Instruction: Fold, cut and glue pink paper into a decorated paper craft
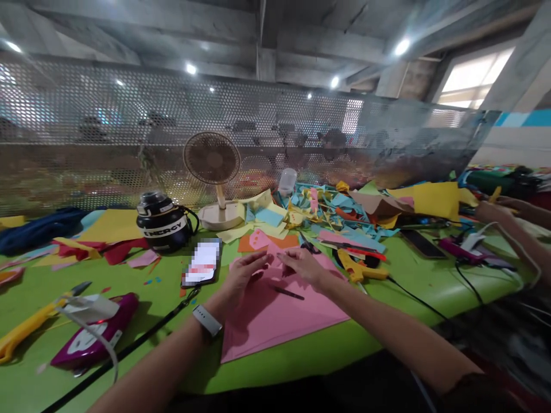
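Observation:
Between my two hands is a small piece of pink paper (pixel 274 256), raised over a larger pink sheet (pixel 275 327) on the green table. My left hand (pixel 241 276) pinches the piece from the left, its wrist wearing a pale band. From the right, my right hand (pixel 303 267) has fingertips closed on the same piece. A thin dark tool (pixel 288 293), its kind hard to make out, lies on the pink sheet below my hands. Just beyond is an orange sheet (pixel 246 244) with a pink cut-out (pixel 259 239) on it.
A phone (pixel 203 261), a black jug (pixel 161 226) and a fan (pixel 220 215) stand to the left and back. Yellow glue guns (pixel 359 269) and purple power strips (pixel 101 335) with cords lie on both sides. Paper scraps (pixel 331 209) heap behind. Another person's arms show at far right.

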{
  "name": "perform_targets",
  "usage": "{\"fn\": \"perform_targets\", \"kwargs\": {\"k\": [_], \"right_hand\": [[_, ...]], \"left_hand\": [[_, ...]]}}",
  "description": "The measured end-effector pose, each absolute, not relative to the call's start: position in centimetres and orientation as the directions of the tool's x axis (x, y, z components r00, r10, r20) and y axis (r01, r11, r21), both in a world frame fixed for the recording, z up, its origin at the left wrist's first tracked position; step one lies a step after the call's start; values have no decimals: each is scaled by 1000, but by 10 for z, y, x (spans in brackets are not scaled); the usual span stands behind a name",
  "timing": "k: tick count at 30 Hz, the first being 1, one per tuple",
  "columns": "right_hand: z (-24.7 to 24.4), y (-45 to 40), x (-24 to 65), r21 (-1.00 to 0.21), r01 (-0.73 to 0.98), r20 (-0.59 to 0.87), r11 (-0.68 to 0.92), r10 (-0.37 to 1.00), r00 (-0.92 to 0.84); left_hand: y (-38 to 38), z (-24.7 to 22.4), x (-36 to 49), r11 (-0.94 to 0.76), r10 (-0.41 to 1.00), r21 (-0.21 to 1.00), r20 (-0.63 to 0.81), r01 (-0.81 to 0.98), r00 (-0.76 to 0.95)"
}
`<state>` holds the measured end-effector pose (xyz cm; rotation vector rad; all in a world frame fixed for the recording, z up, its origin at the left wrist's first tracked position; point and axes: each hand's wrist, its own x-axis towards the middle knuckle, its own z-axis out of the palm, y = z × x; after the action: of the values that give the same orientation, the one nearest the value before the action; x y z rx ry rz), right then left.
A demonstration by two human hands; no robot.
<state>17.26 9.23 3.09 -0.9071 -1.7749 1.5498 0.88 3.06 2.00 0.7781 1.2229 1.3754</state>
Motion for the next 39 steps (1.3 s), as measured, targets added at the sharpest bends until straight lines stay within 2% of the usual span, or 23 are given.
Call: {"fn": "perform_targets", "kwargs": {"k": [4,11,17,20,23,27,29,31,39], "right_hand": [[38,99,172,-987,127,-3,94,792,-611],[46,101,171,-974,169,-1,148,749,-662],[51,102,179,-935,227,39,271,718,-695],[64,110,192,-919,244,64,310,727,-684],[81,127,220,-898,273,84,345,744,-663],[96,158,276,-808,434,105,398,822,-559],[96,172,302,-660,602,123,449,856,-503],[92,181,320,-564,703,105,434,882,-460],[86,183,320,-466,763,-20,448,857,-515]], "left_hand": [[32,19,11,170,941,931,-251,-325,-229],[26,21,12,180,930,917,-276,-355,-242],[25,23,14,204,926,942,-274,-266,-261],[25,23,14,206,910,954,-269,-220,-316],[24,23,14,206,914,952,-269,-225,-302],[26,22,11,198,910,921,-299,-335,-287],[28,21,9,226,886,901,-348,-369,-307],[30,20,8,249,859,885,-389,-393,-333],[32,19,8,174,866,866,-361,-470,-345]]}}
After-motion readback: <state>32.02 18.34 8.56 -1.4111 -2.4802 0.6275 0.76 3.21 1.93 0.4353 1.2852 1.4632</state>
